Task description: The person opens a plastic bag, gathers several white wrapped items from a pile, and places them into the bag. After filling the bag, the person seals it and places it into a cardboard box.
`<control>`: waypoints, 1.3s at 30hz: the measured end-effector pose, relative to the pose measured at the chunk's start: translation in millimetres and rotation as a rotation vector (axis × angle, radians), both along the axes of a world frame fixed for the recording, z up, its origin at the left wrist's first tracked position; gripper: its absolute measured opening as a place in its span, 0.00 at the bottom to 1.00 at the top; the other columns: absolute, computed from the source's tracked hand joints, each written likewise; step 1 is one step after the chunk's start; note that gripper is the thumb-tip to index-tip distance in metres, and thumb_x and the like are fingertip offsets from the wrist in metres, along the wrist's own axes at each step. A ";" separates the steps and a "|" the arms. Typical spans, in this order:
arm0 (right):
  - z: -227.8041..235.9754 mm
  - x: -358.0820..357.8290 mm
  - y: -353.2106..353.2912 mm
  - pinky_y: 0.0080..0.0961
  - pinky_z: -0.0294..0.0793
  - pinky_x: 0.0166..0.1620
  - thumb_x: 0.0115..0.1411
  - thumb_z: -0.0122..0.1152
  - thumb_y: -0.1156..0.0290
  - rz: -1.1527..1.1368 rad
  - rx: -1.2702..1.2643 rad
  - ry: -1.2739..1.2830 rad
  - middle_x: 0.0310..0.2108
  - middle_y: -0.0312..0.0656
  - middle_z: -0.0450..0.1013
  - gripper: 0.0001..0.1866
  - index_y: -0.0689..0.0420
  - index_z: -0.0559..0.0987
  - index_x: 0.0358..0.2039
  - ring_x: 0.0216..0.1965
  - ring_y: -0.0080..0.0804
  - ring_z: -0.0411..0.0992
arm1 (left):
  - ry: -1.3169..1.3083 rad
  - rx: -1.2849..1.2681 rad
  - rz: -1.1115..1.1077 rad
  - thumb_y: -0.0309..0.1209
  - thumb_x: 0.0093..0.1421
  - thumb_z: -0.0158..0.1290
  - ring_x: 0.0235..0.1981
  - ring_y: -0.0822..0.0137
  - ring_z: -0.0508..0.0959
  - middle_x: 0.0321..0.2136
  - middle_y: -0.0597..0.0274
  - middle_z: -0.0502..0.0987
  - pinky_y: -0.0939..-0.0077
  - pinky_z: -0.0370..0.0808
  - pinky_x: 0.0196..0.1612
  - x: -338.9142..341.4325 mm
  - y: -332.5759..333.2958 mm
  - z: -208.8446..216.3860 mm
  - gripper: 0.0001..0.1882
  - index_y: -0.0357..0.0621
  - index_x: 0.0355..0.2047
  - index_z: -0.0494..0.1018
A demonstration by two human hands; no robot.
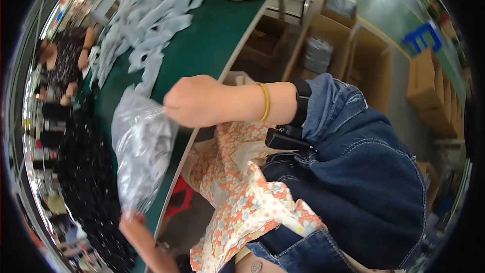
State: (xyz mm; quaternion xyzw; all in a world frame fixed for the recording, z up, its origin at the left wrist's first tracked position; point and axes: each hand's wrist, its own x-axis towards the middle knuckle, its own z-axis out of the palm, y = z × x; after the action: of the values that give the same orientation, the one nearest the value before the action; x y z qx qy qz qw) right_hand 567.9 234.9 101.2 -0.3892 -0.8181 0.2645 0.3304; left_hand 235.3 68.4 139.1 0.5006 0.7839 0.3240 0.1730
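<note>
Clear plastic bag point(139, 149), right hand point(194, 102) gripping top, left hand point(136, 225) below.

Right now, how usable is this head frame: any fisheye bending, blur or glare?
Head view: strong fisheye, the green table's edge curves and black corners frame the image; the clear plastic bag of grey pieces is glossy and softly blurred between right hand and left hand; lighting is even, rim details smeared.

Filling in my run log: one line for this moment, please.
right hand grips top of plastic bag | left hand holds its bottom | over green table
</note>
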 end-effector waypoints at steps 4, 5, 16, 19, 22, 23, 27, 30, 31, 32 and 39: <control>49.3 66.0 -21.0 0.30 0.68 0.27 0.57 0.54 0.66 -0.041 0.109 0.420 0.18 0.47 0.70 0.14 0.62 0.75 0.19 0.20 0.37 0.69 | -0.072 0.195 -0.199 0.31 0.62 0.45 0.18 0.75 0.62 0.18 0.67 0.67 0.76 0.55 0.18 -13.1 24.1 104.0 0.11 0.41 0.22 0.65; 61.8 86.3 -27.5 0.26 0.66 0.25 0.57 0.55 0.67 -0.056 0.010 0.492 0.16 0.45 0.69 0.14 0.62 0.75 0.19 0.18 0.30 0.67 | 0.460 0.450 -0.369 0.31 0.62 0.45 0.18 0.76 0.62 0.18 0.68 0.67 0.79 0.54 0.17 9.9 36.0 115.3 0.10 0.41 0.24 0.66; 72.8 312.8 -81.2 0.19 0.62 0.20 0.59 0.49 0.72 -0.233 0.058 0.999 0.15 0.38 0.70 0.15 0.61 0.75 0.17 0.14 0.23 0.63 | -0.315 0.196 -0.864 0.33 0.62 0.48 0.13 0.77 0.61 0.12 0.65 0.64 0.80 0.54 0.16 288.7 138.1 110.4 0.15 0.37 0.21 0.67; 30.0 369.8 -102.9 0.18 0.61 0.22 0.58 0.52 0.70 -0.325 0.175 0.866 0.16 0.35 0.69 0.14 0.59 0.75 0.17 0.16 0.21 0.63 | -0.595 -0.286 -1.115 0.35 0.62 0.48 0.14 0.77 0.61 0.12 0.66 0.65 0.80 0.56 0.19 356.5 199.0 75.6 0.18 0.39 0.16 0.67; 15.2 361.4 -120.6 0.15 0.57 0.21 0.58 0.56 0.68 -0.912 0.176 0.654 0.15 0.31 0.66 0.15 0.58 0.73 0.16 0.17 0.16 0.60 | -0.409 -0.354 -1.264 0.37 0.62 0.46 0.16 0.76 0.63 0.13 0.67 0.66 0.78 0.60 0.23 402.3 222.0 40.6 0.20 0.41 0.15 0.67; 0.7 358.0 -128.0 0.15 0.56 0.21 0.58 0.56 0.68 -1.004 0.155 0.662 0.15 0.31 0.66 0.15 0.58 0.73 0.16 0.17 0.15 0.59 | -0.379 -0.367 -1.302 0.38 0.62 0.45 0.17 0.75 0.64 0.14 0.67 0.67 0.78 0.61 0.24 418.5 226.4 25.5 0.21 0.40 0.15 0.68; -72.1 366.8 -155.4 0.14 0.56 0.21 0.58 0.55 0.69 -1.195 -0.087 0.701 0.15 0.31 0.66 0.14 0.58 0.72 0.15 0.18 0.15 0.59 | -0.281 -0.460 -1.373 0.38 0.62 0.45 0.21 0.74 0.68 0.16 0.65 0.70 0.77 0.65 0.27 456.2 245.6 -37.1 0.21 0.38 0.16 0.69; -109.3 386.7 -150.7 0.15 0.55 0.21 0.57 0.56 0.69 -1.249 -0.138 0.648 0.15 0.30 0.66 0.14 0.58 0.72 0.15 0.18 0.15 0.60 | -0.071 -0.473 -1.366 0.39 0.62 0.45 0.21 0.73 0.69 0.16 0.64 0.70 0.77 0.66 0.27 491.9 270.0 -70.7 0.20 0.38 0.17 0.70; -121.1 393.1 -146.9 0.15 0.55 0.21 0.57 0.56 0.69 -1.268 -0.179 0.613 0.15 0.30 0.66 0.14 0.58 0.72 0.15 0.18 0.15 0.60 | -0.030 -0.507 -1.374 0.38 0.61 0.45 0.21 0.71 0.70 0.17 0.62 0.71 0.75 0.67 0.28 506.6 281.0 -83.9 0.19 0.38 0.18 0.71; -121.7 395.5 -149.7 0.15 0.55 0.21 0.57 0.56 0.69 -1.291 -0.158 0.608 0.15 0.30 0.66 0.14 0.58 0.72 0.15 0.18 0.15 0.60 | 0.008 -0.508 -1.401 0.37 0.60 0.45 0.21 0.69 0.71 0.17 0.60 0.72 0.74 0.67 0.28 519.0 285.8 -87.0 0.18 0.38 0.19 0.72; -127.0 421.5 -124.0 0.24 0.62 0.31 0.50 0.58 0.72 -1.572 -0.376 -0.375 0.21 0.37 0.69 0.12 0.58 0.73 0.11 0.24 0.30 0.66 | 0.697 -0.280 -1.571 0.38 0.59 0.46 0.20 0.65 0.70 0.18 0.61 0.75 0.68 0.63 0.27 590.9 312.0 -154.5 0.16 0.45 0.19 0.76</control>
State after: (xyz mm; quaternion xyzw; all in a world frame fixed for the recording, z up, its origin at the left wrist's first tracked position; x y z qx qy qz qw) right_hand 989.4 110.9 -25.8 -0.9339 -0.2912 0.0196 0.2066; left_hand 826.2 380.4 -15.4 0.9413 0.2525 -0.1600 0.1566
